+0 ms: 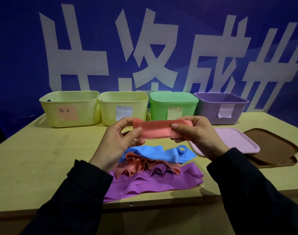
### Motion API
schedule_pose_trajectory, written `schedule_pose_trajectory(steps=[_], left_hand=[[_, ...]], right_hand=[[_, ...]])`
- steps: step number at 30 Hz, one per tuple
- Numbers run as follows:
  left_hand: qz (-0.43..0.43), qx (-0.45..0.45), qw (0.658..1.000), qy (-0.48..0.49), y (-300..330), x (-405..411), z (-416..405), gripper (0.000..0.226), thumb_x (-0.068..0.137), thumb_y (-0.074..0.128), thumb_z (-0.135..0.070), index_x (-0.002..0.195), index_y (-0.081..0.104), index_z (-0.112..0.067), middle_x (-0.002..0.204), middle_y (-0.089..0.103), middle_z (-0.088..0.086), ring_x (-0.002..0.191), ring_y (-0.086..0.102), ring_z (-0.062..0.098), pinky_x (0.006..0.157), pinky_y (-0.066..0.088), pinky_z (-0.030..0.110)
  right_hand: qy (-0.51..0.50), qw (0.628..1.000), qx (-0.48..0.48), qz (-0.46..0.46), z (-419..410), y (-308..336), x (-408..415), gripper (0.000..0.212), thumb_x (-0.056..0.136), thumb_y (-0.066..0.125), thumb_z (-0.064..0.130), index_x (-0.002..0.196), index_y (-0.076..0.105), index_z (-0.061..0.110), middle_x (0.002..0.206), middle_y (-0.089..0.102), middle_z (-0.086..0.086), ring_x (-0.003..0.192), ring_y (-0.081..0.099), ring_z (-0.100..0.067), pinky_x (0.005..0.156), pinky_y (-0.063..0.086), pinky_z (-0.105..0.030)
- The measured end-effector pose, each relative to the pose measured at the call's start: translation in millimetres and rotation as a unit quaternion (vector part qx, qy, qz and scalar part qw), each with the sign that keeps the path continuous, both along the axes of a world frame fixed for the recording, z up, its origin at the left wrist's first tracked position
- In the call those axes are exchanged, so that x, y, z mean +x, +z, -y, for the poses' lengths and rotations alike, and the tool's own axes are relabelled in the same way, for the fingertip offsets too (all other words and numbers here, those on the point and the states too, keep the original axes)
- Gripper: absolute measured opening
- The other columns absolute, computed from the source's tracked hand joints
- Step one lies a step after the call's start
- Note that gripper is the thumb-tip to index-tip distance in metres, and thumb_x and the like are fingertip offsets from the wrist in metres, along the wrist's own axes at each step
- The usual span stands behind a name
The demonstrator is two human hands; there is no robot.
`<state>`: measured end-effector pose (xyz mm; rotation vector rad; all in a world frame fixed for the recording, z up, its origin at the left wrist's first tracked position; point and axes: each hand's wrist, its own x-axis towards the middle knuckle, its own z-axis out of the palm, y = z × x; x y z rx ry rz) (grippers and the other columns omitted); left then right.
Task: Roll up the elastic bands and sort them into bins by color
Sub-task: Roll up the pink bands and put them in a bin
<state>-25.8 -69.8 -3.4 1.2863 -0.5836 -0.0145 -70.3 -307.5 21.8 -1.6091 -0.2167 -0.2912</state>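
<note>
Progress: barely started. My left hand (118, 141) and right hand (198, 136) are apart, each pinching an end of the pink band (155, 130), held in the air above the desk (34, 158); a small roll has formed at its 10 o'clock end. Blue band (161, 154), another pink one (136, 166) and purple bands (153, 184) lie unrolled at 6 o'clock. Pink-labelled bin (69, 108) sits at 10 o'clock, path open. Pile overhangs the near desk edge, I think.

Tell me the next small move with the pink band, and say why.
Probably keep rolling: the left hand should turn the small roll at the pink band's end toward the right hand. Only a short coil is formed; most of the band is stretched flat between both hands, so it isn't ready for a bin.
</note>
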Motion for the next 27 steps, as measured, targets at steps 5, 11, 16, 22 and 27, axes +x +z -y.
schedule_pose_trajectory(steps=[5, 11, 16, 22, 27], left_hand=[[0.018, 0.012, 1.000, 0.007, -2.9, -1.1, 5.8, 0.026, 0.101, 0.055, -0.010, 0.122, 0.066, -0.021, 0.100, 0.065, -0.004, 0.073, 0.052, 0.015, 0.067, 0.050, 0.025], [0.052, 0.004, 0.997, 0.059, 2.8, -6.2, 10.4, 0.026, 0.090, 0.072, -0.005, 0.112, 0.064, -0.016, 0.088, 0.069, -0.005, 0.064, 0.056, 0.012, 0.059, 0.049, 0.023], [0.042, -0.016, 0.995, 0.088, 2.4, -5.5, 9.5, 0.018, 0.087, 0.073, -0.003, 0.097, 0.069, -0.017, 0.089, 0.075, -0.006, 0.076, 0.066, 0.012, 0.063, 0.056, 0.025], [0.057, -0.001, 0.998, 0.036, 0.7, -6.3, 13.1, 0.027, 0.099, 0.062, -0.011, 0.124, 0.064, -0.021, 0.095, 0.069, -0.008, 0.072, 0.058, 0.010, 0.066, 0.053, 0.024], [0.068, -0.013, 0.997, 0.047, 2.5, -13.0, 20.8, 0.025, 0.095, 0.067, -0.011, 0.120, 0.060, -0.010, 0.084, 0.069, -0.010, 0.073, 0.061, 0.002, 0.067, 0.048, 0.016]], right_hand=[[-0.001, 1.000, 0.000, 0.012, -7.7, -2.7, 2.0, 0.023, 0.073, 0.077, 0.019, 0.084, 0.071, -0.001, 0.069, 0.069, -0.011, 0.059, 0.068, -0.020, 0.055, 0.057, -0.027], [-0.005, 1.000, 0.002, 0.009, -8.4, -4.4, 3.5, 0.012, 0.081, 0.075, 0.011, 0.082, 0.070, 0.001, 0.065, 0.067, -0.008, 0.058, 0.067, -0.017, 0.055, 0.056, -0.026], [-0.015, 1.000, 0.007, 0.016, -7.9, -3.2, 4.4, 0.027, 0.075, 0.078, 0.017, 0.091, 0.069, -0.002, 0.073, 0.069, -0.010, 0.064, 0.069, -0.023, 0.057, 0.057, -0.028], [-0.028, 0.999, 0.004, 0.027, -11.9, -2.6, 4.3, 0.022, 0.083, 0.075, 0.009, 0.090, 0.066, -0.009, 0.071, 0.066, -0.008, 0.064, 0.065, -0.017, 0.060, 0.059, -0.027], [-0.023, 0.999, -0.018, 0.021, -21.6, -3.9, 1.6, 0.021, 0.087, 0.073, 0.004, 0.093, 0.065, -0.015, 0.070, 0.065, -0.010, 0.062, 0.065, -0.017, 0.062, 0.060, -0.028]])
